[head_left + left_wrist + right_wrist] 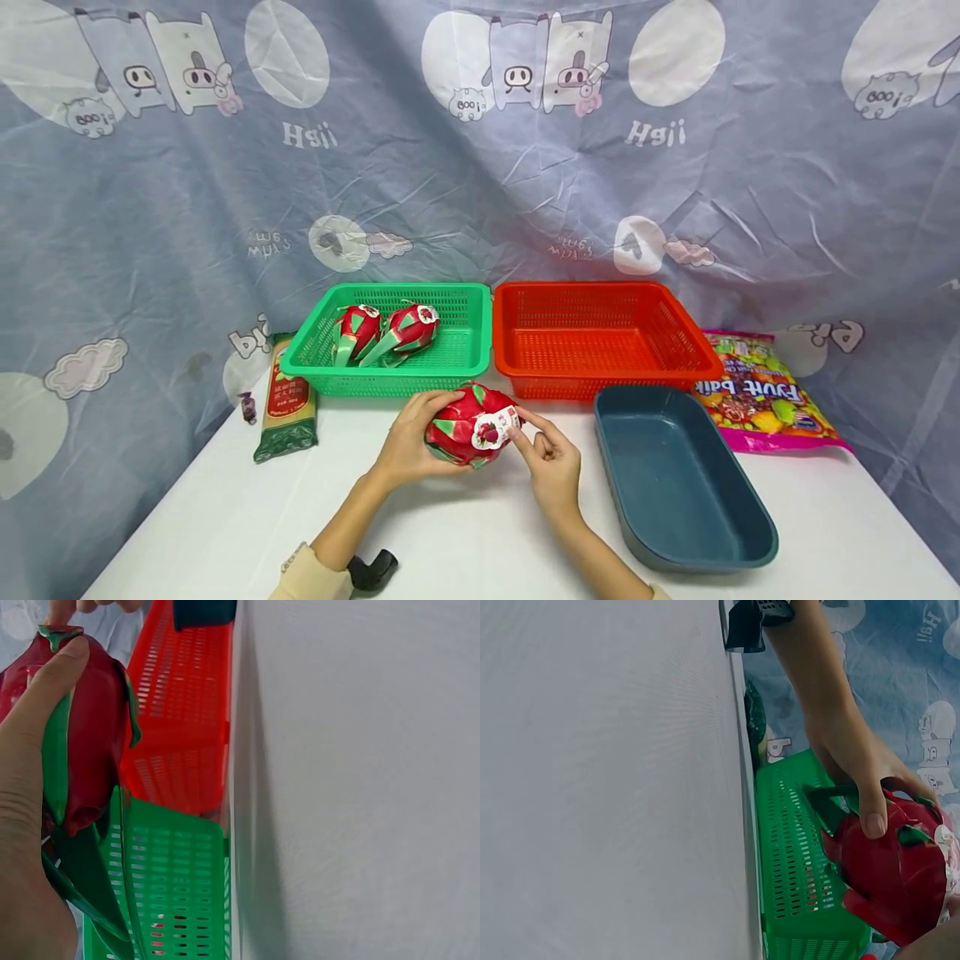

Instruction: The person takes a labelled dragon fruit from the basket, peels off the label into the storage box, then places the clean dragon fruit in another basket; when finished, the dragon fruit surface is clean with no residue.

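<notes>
My left hand (408,442) holds a red dragon fruit (453,421) with green scales from its left side, above the table in front of the baskets. A white paper label (489,433) with a fruit picture is on the side of the fruit. With thumb and forefinger my right hand (557,473) pinches the label's right edge. In the left wrist view, my left thumb lies along the dragon fruit (94,727), whose long green leaves hang below. The right wrist view has my left hand (859,761) gripping the same fruit (892,862).
A green basket (397,385) holds two labelled dragon fruits (414,329). Beside it stand a red basket (600,387) and a dark blue tub (693,542). A green package (288,408) and a small purple wrapped piece (247,407) lie left, a colourful candy bag (765,400) right.
</notes>
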